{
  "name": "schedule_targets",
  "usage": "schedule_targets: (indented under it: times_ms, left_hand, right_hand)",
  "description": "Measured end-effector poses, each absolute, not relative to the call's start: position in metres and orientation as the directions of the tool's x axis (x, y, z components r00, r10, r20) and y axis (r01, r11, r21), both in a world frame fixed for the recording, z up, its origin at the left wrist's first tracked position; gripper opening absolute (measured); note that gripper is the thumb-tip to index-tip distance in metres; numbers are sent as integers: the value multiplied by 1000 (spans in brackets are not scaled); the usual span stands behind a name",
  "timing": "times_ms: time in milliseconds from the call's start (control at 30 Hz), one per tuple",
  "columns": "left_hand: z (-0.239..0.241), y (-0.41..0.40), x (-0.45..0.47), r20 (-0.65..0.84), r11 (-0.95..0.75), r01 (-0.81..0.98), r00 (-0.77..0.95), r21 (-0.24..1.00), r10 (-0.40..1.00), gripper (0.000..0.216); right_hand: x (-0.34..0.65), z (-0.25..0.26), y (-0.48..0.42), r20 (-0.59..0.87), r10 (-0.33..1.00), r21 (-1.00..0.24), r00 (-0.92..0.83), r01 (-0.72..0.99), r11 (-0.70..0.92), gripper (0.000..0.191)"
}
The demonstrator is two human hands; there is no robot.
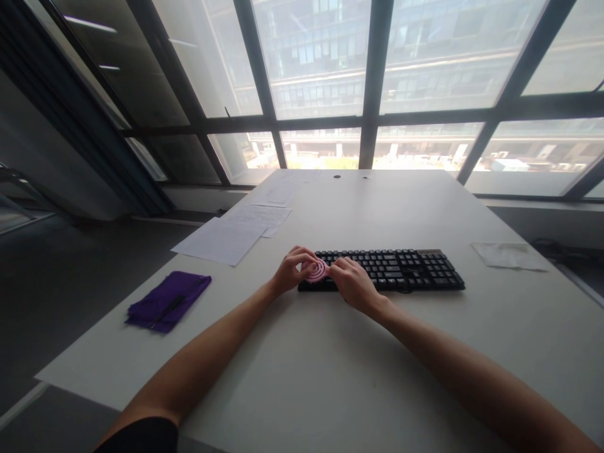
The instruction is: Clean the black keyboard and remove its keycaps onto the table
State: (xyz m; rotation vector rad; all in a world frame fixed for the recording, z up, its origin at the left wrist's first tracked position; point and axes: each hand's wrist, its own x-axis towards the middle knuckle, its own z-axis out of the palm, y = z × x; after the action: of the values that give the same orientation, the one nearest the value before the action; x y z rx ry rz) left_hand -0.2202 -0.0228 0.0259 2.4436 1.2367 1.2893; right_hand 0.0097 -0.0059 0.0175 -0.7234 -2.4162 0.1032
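Both forearms reach over the white surface to a pink ridged disc. The left hand and right hand curl their fingers around its rim, grasping it above the left end of a black keyboard.

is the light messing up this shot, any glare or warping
Head view: bright windows backlight the scene and wash out the far table edge; window frames bow from wide-angle distortion; both hands on the pink round thing look small and soft.
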Motion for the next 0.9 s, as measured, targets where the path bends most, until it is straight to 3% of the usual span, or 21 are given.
schedule_targets:
  times_ms: [233, 400, 567, 733, 900]
  left_hand:
    - [24, -25, -218, 658, -670, 609, 301, 424, 690, 22]
    - [21, -23, -217, 632, -640, 651, 305, 408, 712, 25]
    - [22, -23, -217, 633, -598, 693, 260, 404, 729, 26]
    - [24, -22, -216, 634, -548, 711, 186, 440, 751, 29]
    - [22, -21, -216, 630, -533, 715, 166, 453, 758, 30]
  right_hand:
    - [15, 22, -5, 510, 606, -221, -611, 587, 779, 28]
    - [17, 25, -1, 473, 722, -277, -505, 693, 666, 25]
    - [16, 26, -1, 464, 678, -296, -571, 621, 726, 29]
    - [15, 26, 4, 467, 731, -337, -498, 664, 667, 30]
    - [13, 30, 4, 408, 744, -288, -529, 699, 655, 30]
